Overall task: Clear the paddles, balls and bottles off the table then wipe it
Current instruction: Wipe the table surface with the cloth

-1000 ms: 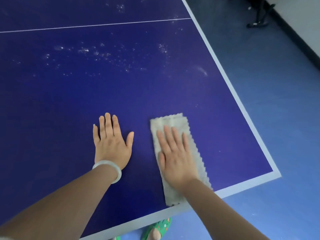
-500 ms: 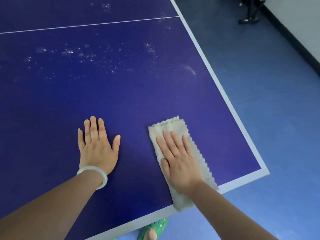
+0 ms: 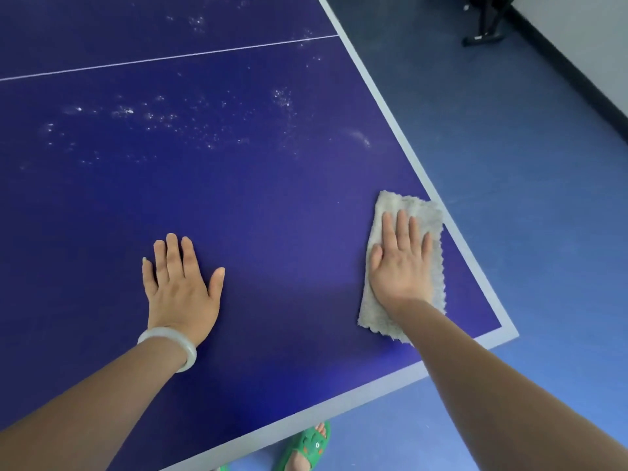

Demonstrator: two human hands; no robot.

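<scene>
A dark blue table-tennis table (image 3: 258, 205) with white edge lines fills most of the view. No paddles, balls or bottles show on it. My right hand (image 3: 402, 263) lies flat, fingers spread, pressing on a folded grey cloth (image 3: 418, 212) near the table's right edge, close to the near right corner. My left hand (image 3: 180, 290), with a pale bangle on its wrist, rests flat and empty on the bare surface to the left. White dusty specks (image 3: 163, 120) are scattered across the table farther away.
The table's near right corner (image 3: 506, 331) juts over a blue floor (image 3: 526, 185). A black stand foot (image 3: 484, 35) sits by the wall at the top right. My foot in a green sandal (image 3: 306, 447) shows under the near edge.
My right hand has slid the cloth to the right, from beside my left hand to the table's right edge. My left hand stays flat on the table.
</scene>
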